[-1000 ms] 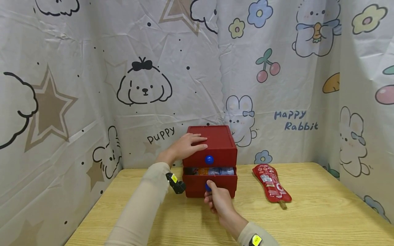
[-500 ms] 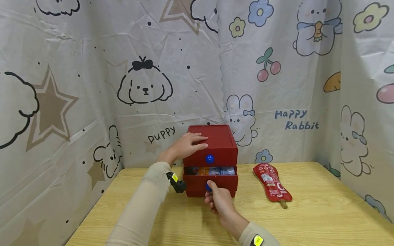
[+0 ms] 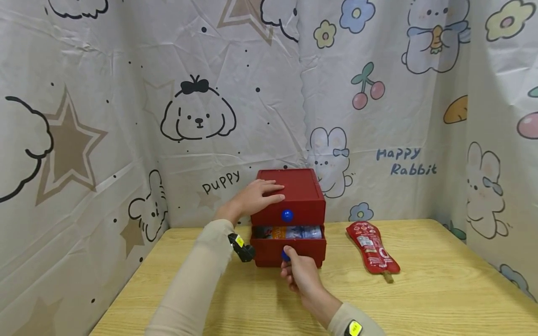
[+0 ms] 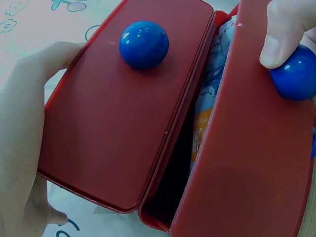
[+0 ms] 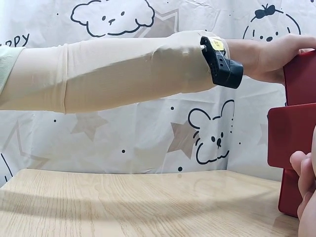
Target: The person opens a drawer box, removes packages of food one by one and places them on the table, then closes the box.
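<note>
A small red drawer cabinet with blue ball knobs stands at the back of the table. My left hand rests on its top left edge with fingers stretched out over the top. Below the closed top drawer, a lower drawer is pulled partly out. My right hand pinches the blue knob of that drawer, thumb on its upper side. Inside the drawer lie packets with blue, white and orange print, mostly hidden. The right wrist view catches only the fingers of my right hand.
A red spouted pouch lies on the wooden table to the right of the cabinet. Printed cloth hangs close behind and on both sides. At the left wrist view's right edge, another bit of blue shows.
The lower drawer has come slightly further out towards me, with my right hand on its knob. My left hand stays on the cabinet top. The view has shifted slightly.
</note>
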`<state>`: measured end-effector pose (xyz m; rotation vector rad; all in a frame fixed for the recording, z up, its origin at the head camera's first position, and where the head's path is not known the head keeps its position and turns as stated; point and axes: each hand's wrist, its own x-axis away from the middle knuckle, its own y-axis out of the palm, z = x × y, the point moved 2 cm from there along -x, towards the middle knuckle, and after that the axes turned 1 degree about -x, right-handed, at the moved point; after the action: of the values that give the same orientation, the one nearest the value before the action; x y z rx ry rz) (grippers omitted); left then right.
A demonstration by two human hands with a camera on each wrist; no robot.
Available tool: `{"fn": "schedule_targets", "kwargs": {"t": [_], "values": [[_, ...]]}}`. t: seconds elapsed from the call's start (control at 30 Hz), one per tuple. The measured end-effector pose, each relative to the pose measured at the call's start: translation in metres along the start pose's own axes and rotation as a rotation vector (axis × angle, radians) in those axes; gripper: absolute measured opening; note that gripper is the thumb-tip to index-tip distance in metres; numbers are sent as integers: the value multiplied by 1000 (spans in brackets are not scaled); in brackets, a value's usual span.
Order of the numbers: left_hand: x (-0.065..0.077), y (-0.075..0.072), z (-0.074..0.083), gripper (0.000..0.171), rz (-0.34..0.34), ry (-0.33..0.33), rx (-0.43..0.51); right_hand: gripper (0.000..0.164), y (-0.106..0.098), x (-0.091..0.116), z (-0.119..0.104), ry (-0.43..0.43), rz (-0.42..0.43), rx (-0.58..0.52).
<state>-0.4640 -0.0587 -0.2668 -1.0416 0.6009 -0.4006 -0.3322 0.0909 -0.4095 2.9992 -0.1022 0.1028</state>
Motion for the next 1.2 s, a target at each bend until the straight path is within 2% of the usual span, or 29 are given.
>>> {"fn": "schedule_targets", "kwargs": {"t": [1.2], "values": [[0,0,1,61,7,-4,-8,51,0,11,0,5,15,7]]}}
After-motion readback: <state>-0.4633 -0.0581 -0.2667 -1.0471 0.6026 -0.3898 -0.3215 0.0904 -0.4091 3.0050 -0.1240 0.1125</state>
